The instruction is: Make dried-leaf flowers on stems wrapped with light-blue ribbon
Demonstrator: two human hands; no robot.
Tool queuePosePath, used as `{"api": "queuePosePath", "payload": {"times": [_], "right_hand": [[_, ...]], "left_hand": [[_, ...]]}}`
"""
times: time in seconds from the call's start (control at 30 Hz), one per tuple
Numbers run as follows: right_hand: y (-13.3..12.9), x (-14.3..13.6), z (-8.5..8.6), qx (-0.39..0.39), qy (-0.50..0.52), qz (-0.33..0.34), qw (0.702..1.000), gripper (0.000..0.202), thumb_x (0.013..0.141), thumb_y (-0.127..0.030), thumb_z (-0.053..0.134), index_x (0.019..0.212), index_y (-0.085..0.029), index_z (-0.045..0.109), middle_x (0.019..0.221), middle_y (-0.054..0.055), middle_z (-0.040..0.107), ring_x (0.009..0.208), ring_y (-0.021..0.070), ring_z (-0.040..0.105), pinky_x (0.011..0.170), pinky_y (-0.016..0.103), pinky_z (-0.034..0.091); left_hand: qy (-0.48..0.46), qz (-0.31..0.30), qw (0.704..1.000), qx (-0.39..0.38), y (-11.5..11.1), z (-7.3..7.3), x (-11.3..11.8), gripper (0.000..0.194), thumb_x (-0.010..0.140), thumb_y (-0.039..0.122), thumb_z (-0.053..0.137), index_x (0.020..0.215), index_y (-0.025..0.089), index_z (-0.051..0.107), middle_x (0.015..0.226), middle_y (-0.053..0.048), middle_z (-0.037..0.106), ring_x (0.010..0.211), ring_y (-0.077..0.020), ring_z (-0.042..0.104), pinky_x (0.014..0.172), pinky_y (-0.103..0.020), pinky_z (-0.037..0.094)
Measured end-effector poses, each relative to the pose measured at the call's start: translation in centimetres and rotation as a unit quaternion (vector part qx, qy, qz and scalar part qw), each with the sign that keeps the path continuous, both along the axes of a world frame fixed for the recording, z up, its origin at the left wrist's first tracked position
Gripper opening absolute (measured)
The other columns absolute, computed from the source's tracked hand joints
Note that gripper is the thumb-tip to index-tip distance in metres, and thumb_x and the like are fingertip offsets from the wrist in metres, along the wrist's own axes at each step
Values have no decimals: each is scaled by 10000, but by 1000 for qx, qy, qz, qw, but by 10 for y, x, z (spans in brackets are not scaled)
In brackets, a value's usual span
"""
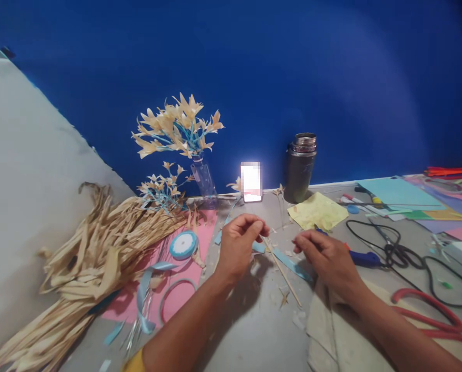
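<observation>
My left hand (242, 243) is raised over the middle of the table, fingertips pinched together; what they hold, if anything, is too small to tell. Just below its fingertips a thin pale stick (283, 275) slants down to the right. My right hand (326, 258) is a short way to the right, its thumb and fingers pressed together, contents unclear. Between and below the hands, a light blue ribbon strip (293, 265) lies on the table. A small dried star-shaped piece (284, 298) is near the stick's lower end.
At left lie dried husks (99, 258), a ribbon spool (183, 244) and pink paper (110, 308). Husk flowers (176, 124) stand in a clear bottle (203, 181). Behind are a lit phone (251, 181) and dark flask (301, 170). Black cable (397, 253) and red-handled scissors (428, 310) lie right.
</observation>
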State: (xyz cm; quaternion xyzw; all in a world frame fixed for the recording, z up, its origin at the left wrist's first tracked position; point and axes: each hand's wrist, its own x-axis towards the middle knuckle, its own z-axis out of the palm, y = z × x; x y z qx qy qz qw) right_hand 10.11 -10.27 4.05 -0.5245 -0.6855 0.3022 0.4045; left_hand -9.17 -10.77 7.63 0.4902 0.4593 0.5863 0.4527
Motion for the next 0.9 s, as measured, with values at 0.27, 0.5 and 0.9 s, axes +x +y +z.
{"api": "queuePosePath", "payload": {"times": [0.27,0.5,0.9], "right_hand": [[8,18,2,-41,-149,182,971,344,916,-376,492,618,-213,542,628,-9,610,596,150,532,577,268,349],[13,35,1,-71,-377,79,920,294,900,-395,551,668,-235,634,698,31,670,644,198,574,556,298,255],[8,26,6,-48,-335,106,935,167,880,-291,542,744,-237,623,756,7,696,672,180,584,564,288,267]], "left_hand": [[14,24,998,-63,-14,-20,-28,126,806,289,653,802,163,652,682,-17,671,634,-125,607,649,-255,489],[-1,46,993,-105,-17,-46,-20,181,884,389,588,840,215,574,509,84,393,453,-78,351,457,-193,284],[11,-4,985,-171,-26,-49,-9,286,767,443,716,697,184,616,509,75,353,466,-69,251,485,-223,255]]}}
